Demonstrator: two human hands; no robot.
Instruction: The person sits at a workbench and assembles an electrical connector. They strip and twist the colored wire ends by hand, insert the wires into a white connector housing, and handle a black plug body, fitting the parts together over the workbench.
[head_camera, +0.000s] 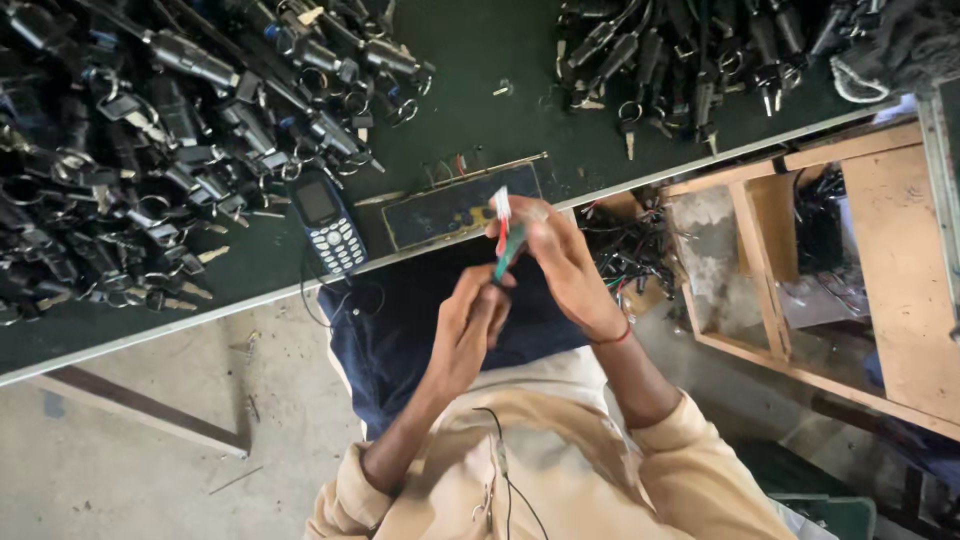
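A heap of black key-lock parts (130, 150) fills the far left of the green table (480, 60); a blue keypad phone (328, 222) lies near its edge; the left hand (468, 325) pinches the lower end of the red and green wires (506, 240); the right hand (560, 262) grips them higher; pinching close to the ends should steady them.

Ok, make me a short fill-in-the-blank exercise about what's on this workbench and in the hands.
1. Both hands hold a bundle of red, white and ____ wires.
2. The keypad mobile phone lies on the dark ____ tabletop.
3. The right hand wears a ____ thread at the wrist.
4. The left hand is ____ the right hand.

Missing: green; green; red; below
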